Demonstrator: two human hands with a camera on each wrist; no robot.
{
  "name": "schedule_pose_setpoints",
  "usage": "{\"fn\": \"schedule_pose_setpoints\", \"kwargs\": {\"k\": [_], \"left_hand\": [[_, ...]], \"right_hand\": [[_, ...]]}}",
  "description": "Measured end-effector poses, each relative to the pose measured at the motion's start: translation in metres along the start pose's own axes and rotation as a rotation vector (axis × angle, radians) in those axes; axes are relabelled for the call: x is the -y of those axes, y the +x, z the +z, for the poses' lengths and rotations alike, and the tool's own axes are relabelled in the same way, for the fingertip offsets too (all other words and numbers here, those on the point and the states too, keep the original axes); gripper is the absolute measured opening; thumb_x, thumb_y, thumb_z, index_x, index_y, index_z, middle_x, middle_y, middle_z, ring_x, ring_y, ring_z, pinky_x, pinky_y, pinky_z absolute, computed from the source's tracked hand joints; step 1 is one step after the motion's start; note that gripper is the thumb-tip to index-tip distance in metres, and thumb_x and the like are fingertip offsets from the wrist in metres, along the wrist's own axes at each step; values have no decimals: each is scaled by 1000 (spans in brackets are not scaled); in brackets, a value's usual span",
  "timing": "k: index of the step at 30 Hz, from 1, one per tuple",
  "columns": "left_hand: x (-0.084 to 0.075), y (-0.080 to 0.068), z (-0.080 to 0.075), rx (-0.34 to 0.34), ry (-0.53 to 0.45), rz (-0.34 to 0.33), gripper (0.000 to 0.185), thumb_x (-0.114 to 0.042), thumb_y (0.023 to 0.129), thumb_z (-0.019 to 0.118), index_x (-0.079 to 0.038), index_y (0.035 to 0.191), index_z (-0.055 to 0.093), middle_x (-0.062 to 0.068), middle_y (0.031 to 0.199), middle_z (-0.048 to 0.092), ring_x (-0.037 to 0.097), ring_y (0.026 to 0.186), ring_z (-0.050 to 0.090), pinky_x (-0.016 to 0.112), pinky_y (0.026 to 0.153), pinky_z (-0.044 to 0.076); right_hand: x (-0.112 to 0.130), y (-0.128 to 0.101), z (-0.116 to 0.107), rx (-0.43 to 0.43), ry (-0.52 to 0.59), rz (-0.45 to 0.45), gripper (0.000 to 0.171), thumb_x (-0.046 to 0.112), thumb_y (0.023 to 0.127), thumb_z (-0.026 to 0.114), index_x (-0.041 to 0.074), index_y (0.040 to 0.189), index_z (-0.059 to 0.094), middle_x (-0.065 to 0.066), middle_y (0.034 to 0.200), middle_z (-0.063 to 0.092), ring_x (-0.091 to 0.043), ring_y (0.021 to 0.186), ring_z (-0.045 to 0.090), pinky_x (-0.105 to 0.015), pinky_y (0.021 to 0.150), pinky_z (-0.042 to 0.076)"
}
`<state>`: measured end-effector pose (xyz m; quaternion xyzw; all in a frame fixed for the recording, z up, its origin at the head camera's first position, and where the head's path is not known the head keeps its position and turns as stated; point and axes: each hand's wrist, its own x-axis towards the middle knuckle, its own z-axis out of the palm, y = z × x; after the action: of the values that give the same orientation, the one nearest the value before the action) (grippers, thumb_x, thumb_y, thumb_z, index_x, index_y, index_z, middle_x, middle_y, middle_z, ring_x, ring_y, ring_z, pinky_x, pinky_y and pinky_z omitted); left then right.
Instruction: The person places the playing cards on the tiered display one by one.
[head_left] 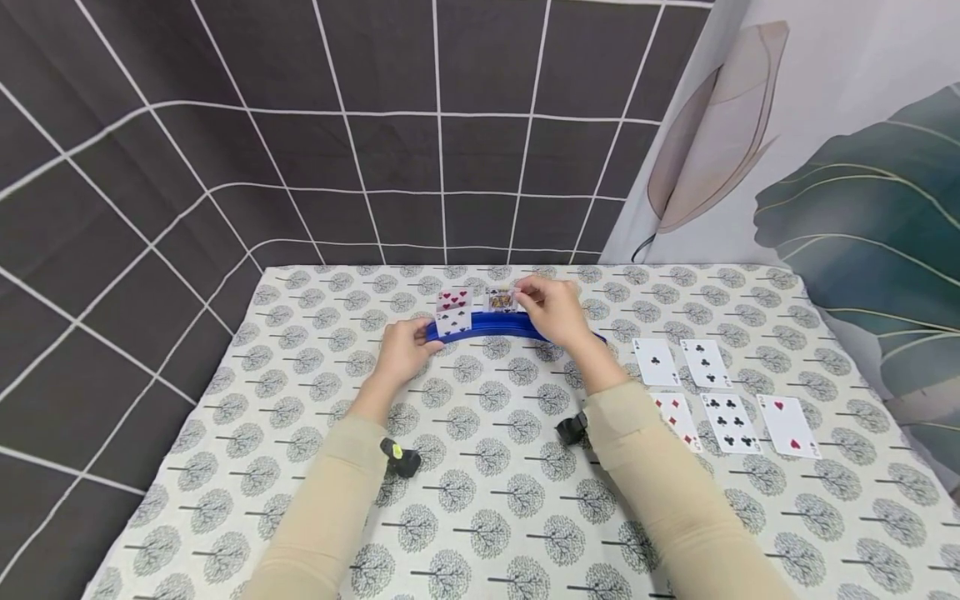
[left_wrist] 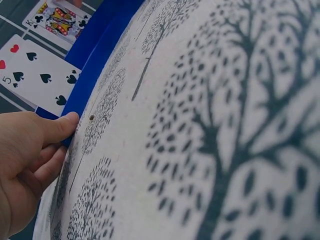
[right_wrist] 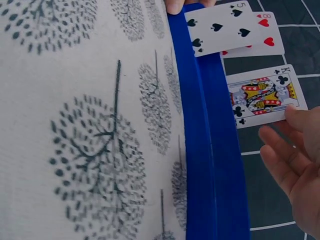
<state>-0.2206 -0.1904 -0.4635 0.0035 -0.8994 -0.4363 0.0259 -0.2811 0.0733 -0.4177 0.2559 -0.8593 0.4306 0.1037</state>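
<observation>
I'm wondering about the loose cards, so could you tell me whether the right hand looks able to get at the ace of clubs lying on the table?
Probably yes. The right hand is at the king of clubs in the blue holder, and the ace of clubs lies face up just to its right, uncovered, with bare cloth between.

Blue card holder (head_left: 495, 326) with upright cards (head_left: 454, 311) blocks far-centre of table (head_left: 225, 467), near far edge. Five flat cards (head_left: 720, 387) occupy right side, toward right edge. Left side and near edge: open passage. Wall close behind far edge.
</observation>
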Motion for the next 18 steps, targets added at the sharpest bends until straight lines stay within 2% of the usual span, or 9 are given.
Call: {"fn": "schedule_pose_setpoints", "kwargs": {"k": [2,3,8,10,18], "left_hand": [[1,0,0,-2,4,-1,51,-6,85,80,5,131,62,26,119,68,35,108,70,34,94,60],[1,1,0,-3,5,-2,51,-7,85,80,5,131,62,26,120,68,35,108,70,34,94,60],[1,0,0,0,-4,-8,51,-7,85,80,5,131,62,26,120,68,35,109,70,34,95,60],[0,0,0,2,-8,-10,51,-7,85,80,5,131,62,26,119,68,35,109,70,34,95,60],[0,0,1,-4,-15,-11,49,-6,85,80,5,130,63,26,118,69,35,108,70,32,94,60]], "right_hand": [[-1,-1,1,18,-6,12,18,5,97,68,-6,112,70,-20,99,74,-32,86,73,-41,82,64],[-2,-2,1,25,-10,19,21,5,97,68,-6,114,70,-20,100,74,-33,87,74,-41,88,62],[-4,-4,0,41,-3,47,32,9,96,71,-5,124,65,-20,105,74,-34,93,73,-42,92,61],[-5,-5,-1,44,10,52,34,10,95,72,-5,125,64,-20,105,73,-34,94,73,-41,88,63],[-11,-13,-10,65,45,88,32,7,95,71,-6,123,64,-21,106,73,-33,97,72,-40,89,63]]}}
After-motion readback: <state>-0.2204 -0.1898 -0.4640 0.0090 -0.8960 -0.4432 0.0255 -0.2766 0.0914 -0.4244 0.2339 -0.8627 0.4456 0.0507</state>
